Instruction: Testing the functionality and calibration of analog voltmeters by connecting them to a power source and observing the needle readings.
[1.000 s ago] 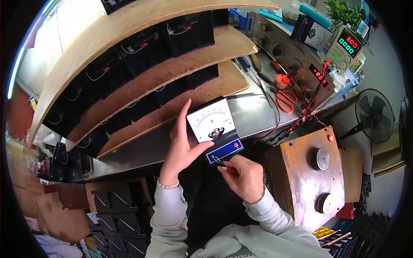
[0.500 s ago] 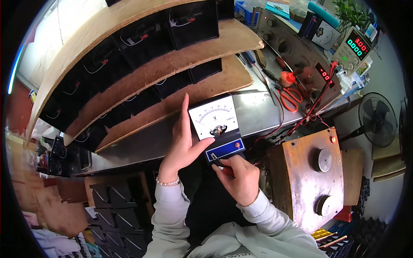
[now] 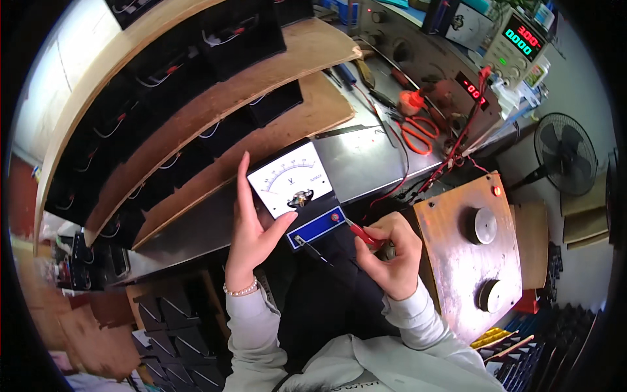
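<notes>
A panel voltmeter (image 3: pixel 292 175) with a white dial and a black body stands tilted at the metal bench edge. My left hand (image 3: pixel 253 240) grips its left side, thumb on the front and forefinger up along the edge; the other fingers are hidden behind it. Below the dial is a blue terminal strip (image 3: pixel 317 227). A thin black test lead (image 3: pixel 317 252) hangs from its left terminal (image 3: pixel 300 241). My right hand (image 3: pixel 395 253) is closed on a red-sleeved test clip (image 3: pixel 366 236), whose metal tip points at the red terminal (image 3: pixel 336 217). I cannot tell whether they touch.
Wooden shelves (image 3: pixel 215 111) with several black meter cases curve along the left. Orange-handled scissors (image 3: pixel 420 135) and red leads lie on the bench at right. A power supply (image 3: pixel 516 52) stands behind. A metal-topped box with two knobs (image 3: pixel 473 261) is beside my right arm, with a fan (image 3: pixel 565 153) beyond.
My right hand has moved from the left terminal to the red one at right, with the red clip now plainly visible. The black lead stays on the left terminal. The whole view has shifted.
</notes>
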A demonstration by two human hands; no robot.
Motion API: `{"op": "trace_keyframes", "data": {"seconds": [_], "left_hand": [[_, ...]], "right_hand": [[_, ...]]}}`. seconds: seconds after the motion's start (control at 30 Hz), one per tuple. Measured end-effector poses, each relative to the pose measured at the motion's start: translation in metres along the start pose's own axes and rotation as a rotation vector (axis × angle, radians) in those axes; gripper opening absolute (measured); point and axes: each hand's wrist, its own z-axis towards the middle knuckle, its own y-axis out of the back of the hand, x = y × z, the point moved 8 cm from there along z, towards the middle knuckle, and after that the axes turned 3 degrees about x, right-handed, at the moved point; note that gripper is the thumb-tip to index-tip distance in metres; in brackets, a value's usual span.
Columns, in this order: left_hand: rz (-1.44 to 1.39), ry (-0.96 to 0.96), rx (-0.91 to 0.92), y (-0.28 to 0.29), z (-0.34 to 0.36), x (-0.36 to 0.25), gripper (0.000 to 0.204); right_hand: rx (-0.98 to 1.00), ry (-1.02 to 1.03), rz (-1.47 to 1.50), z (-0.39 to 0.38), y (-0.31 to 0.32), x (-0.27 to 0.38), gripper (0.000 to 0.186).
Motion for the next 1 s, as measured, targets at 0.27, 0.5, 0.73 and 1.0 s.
{"op": "trace_keyframes", "data": {"seconds": [0.27,0.5,0.73,1.0], "left_hand": [[0.000,0.017,0.025,-0.006,0.005,0.007,0.104],[-0.071,0.033,0.009,0.000,0.009,0.006,0.104],[-0.050,0.013,-0.010,0.011,-0.006,0.001,0.103],[0.888,-0.312,0.014,-0.095,-0.040,-0.064,0.079]], "right_hand": [[0.056,0.107,-0.063,0.007,-0.016,-0.009,0.020],[0.038,-0.003,-0.080,0.004,-0.022,-0.015,0.021],[0.027,0.118,-0.084,-0.001,-0.017,0.000,0.042],[-0.016,0.046,-0.177,-0.037,-0.011,-0.011,0.121]]}}
